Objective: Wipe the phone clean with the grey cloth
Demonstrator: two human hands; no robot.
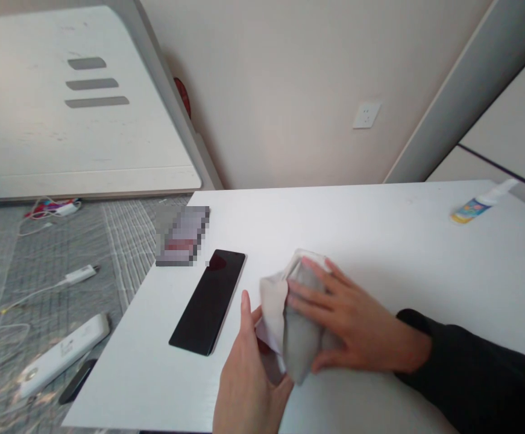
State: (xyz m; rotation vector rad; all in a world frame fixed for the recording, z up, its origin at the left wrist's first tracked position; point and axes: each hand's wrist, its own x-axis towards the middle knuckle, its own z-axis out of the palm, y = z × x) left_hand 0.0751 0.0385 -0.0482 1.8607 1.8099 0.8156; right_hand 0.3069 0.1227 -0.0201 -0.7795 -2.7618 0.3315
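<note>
My left hand point(253, 374) grips a flat, shiny object that looks like a phone point(269, 346); most of it is covered. A grey cloth point(301, 337) lies over it, folded and draping down its front. My right hand point(348, 319), its fingers spread along the cloth, holds and presses it against the phone from the right. To the left of my hands, a black-screened phone point(208, 301) lies face up on the white table point(357, 229). Another slab-shaped thing point(184, 235), pixelated in the picture, rests at the table's left edge behind that phone.
A small spray bottle point(474, 208) stands at the table's far right. Left of the table, below its edge, are a white power strip or similar long device point(66, 355), a dark object point(78, 381) and a cable plug point(80, 275) on checked fabric. A wall socket point(367, 115) is behind.
</note>
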